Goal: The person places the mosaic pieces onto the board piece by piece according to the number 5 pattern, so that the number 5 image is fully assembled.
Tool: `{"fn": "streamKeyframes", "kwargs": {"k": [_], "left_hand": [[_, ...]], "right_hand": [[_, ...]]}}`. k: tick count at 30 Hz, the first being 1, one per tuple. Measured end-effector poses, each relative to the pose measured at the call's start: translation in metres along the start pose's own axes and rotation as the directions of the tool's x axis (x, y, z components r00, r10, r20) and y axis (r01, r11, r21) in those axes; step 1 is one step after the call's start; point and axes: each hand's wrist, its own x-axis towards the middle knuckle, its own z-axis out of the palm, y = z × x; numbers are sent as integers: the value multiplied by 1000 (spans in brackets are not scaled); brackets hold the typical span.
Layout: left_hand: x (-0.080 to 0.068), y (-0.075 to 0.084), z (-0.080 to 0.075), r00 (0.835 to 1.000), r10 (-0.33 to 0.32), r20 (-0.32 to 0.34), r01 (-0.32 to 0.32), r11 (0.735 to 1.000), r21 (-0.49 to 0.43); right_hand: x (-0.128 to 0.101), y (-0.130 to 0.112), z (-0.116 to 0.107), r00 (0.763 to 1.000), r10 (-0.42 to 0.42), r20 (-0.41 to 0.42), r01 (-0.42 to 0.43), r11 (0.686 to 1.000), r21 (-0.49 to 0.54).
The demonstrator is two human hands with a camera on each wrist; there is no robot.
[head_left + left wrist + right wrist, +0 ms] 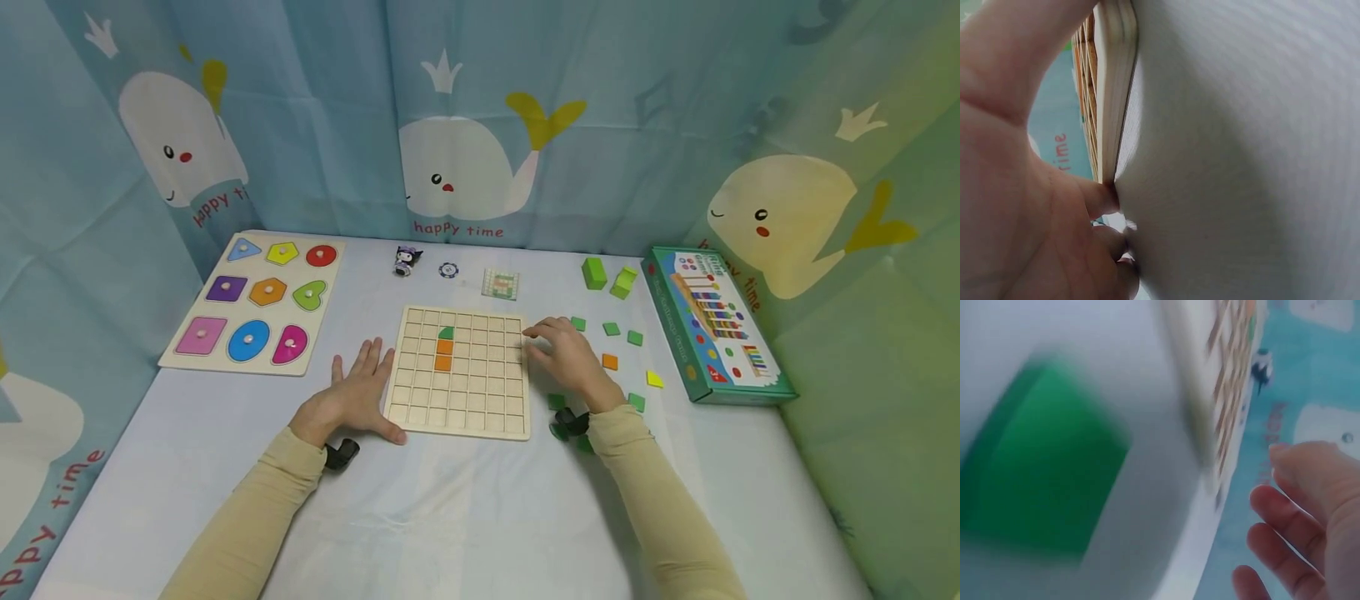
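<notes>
A wooden grid board (457, 392) lies on the table's middle, with one green piece (446, 332) over two orange pieces (443, 355) in its cells. My left hand (362, 385) rests flat on the cloth against the board's left edge, thumb at its near corner; the left wrist view shows the palm (1016, 200) beside the board's edge (1113, 94). My right hand (561, 352) hovers at the board's right edge with loosely bent fingers and holds nothing. In the right wrist view its fingers (1300, 534) are relaxed near the board (1210, 387), beside a blurred green tile (1041, 481).
Loose green tiles (611, 328), an orange tile (610, 362) and a yellow one (655, 379) lie right of the board. Two green blocks (594, 272) and a toy box (712, 325) stand further right. A shape puzzle (258, 300) sits left; a figurine (406, 260), chip and card are behind.
</notes>
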Motion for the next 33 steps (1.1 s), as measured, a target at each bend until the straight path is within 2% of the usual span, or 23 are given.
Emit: {"fn": "streamKeyframes", "kwargs": {"k": [6, 11, 20, 26, 33], "left_hand": [[1, -1, 1, 1000, 2, 4, -2, 1000, 7], [2, -1, 0, 1000, 0, -1, 0, 1000, 3], [1, 1, -2, 1000, -4, 3, 4, 1000, -1], [1, 1, -1, 1000, -1, -1, 1, 1000, -5], [-2, 0, -1, 1000, 11, -15, -11, 1000, -7]], "right_hand": [[-6, 24, -11, 999, 54, 2, -54, 998, -30], [-8, 41, -20, 990, 137, 22, -137, 990, -29], [-8, 73, -26, 983, 185, 12, -184, 981, -63], [-6, 83, -26, 965, 263, 1, -262, 961, -85], [-4, 84, -24, 954, 301, -2, -298, 944, -139]]}}
